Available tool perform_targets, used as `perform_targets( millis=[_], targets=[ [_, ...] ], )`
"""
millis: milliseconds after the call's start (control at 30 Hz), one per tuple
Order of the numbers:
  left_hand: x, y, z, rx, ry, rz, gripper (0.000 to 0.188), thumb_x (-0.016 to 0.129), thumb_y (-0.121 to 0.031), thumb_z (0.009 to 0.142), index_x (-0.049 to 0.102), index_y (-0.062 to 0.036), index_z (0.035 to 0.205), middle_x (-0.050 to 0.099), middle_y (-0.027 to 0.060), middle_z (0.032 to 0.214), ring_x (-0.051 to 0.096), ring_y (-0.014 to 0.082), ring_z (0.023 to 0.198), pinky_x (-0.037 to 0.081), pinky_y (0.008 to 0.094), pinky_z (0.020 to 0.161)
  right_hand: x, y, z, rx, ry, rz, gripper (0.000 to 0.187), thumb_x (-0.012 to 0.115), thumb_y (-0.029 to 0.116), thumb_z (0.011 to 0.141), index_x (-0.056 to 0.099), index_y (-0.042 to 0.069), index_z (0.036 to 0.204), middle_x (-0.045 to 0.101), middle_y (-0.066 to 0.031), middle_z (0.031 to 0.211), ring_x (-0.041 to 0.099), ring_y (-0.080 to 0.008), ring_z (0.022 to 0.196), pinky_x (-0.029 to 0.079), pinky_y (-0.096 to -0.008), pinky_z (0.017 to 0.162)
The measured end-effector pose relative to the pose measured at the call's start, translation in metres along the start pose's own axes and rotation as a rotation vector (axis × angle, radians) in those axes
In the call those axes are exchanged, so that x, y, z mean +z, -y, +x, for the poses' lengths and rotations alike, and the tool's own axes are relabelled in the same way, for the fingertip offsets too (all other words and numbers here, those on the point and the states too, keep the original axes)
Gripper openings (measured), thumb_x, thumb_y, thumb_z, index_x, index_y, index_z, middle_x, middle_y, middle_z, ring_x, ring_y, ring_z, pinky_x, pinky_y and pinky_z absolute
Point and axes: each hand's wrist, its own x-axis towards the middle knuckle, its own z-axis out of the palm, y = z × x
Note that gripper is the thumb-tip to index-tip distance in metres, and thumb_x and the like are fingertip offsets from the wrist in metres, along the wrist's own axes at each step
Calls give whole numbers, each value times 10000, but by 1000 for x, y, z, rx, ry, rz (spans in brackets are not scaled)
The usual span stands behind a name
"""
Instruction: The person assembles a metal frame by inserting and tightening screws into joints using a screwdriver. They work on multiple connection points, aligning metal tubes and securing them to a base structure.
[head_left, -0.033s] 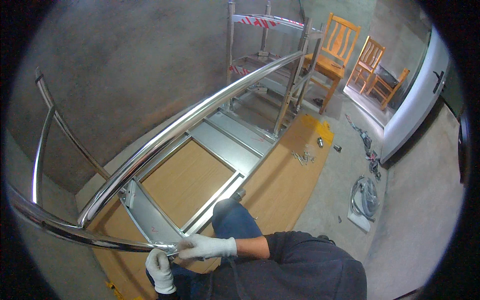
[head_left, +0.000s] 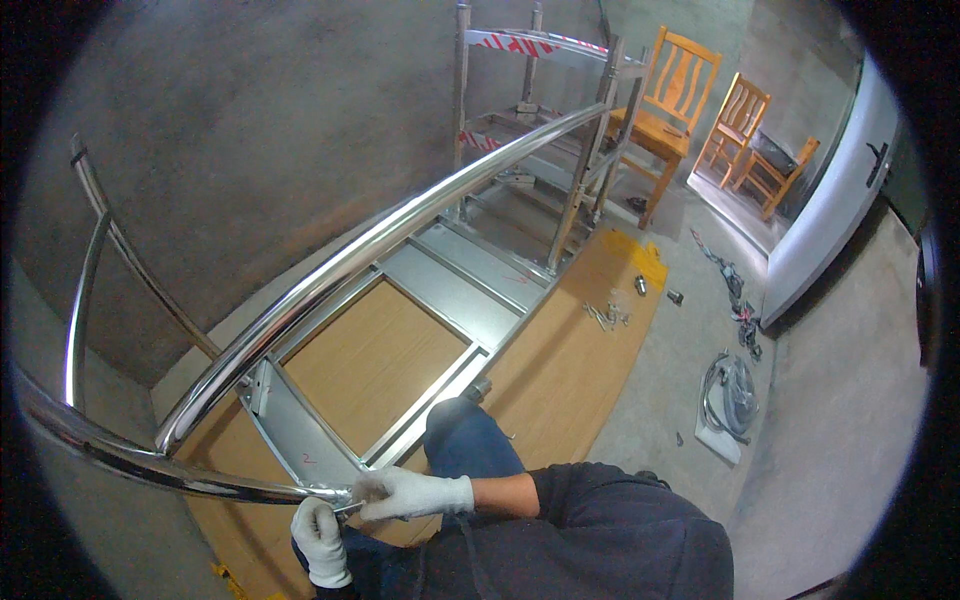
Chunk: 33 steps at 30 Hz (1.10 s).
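Observation:
Both my hands wear white gloves and meet at the end of a curved polished steel tube (head_left: pixel 200 478) at the lower left. My right hand (head_left: pixel 412 493) grips the tube's end where it meets the steel frame (head_left: pixel 455 295). My left hand (head_left: pixel 320 540) is fisted just below that joint, around a small metal piece whose tip shows between the gloves. A long steel handrail (head_left: pixel 400 232) runs from that corner up to the posts at the back. My knee in blue trousers (head_left: pixel 465 435) rests against the frame.
The frame lies on brown boards (head_left: pixel 570 360) over a concrete floor. Loose screws and fittings (head_left: pixel 610 312) lie on the board. A coiled cable on a white sheet (head_left: pixel 730 395) lies to the right. Wooden chairs (head_left: pixel 680 90) and a grey door (head_left: pixel 830 210) stand behind.

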Motion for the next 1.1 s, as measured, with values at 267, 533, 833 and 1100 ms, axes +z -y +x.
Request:
perform_targets(
  millis=[267, 533, 833, 1100],
  targets=[
    [0, 8, 1, -20, 13, -21, 329, 519, -278, 870, 495, -11, 679, 480, 84, 596, 480, 196, 560, 362, 329, 525, -2, -38, 17, 80, 66, 224, 369, 593, 305, 861, 554, 31, 1105, 525, 30, 701, 448, -31, 523, 349, -186, 438],
    [-5, -5, 5, 15, -41, 69, 283, 531, -231, 864, 508, -6, 695, 508, 91, 616, 492, 210, 574, 375, 349, 542, -2, 8, 1, 147, 86, 218, 394, 517, 428, 890, 569, 55, 1006, 485, 44, 664, 418, -28, 511, 322, -189, 425],
    [-6, -3, 5, 3, -30, -17, 263, 523, -211, 869, 517, -2, 710, 496, 85, 620, 475, 193, 579, 373, 336, 543, -2, 2, 7, 49, 64, 154, 348, 551, 372, 883, 572, 33, 958, 472, 35, 646, 414, -39, 513, 322, -197, 424],
    [-17, 11, 4, -2, 13, 4, 271, 477, -231, 898, 528, -7, 754, 499, 21, 661, 445, 113, 608, 360, 269, 556, 1, 20, 2, -49, 61, 60, 458, 544, 424, 862, 617, -18, 960, 579, -20, 801, 489, -88, 699, 405, -249, 564]
  ],
)
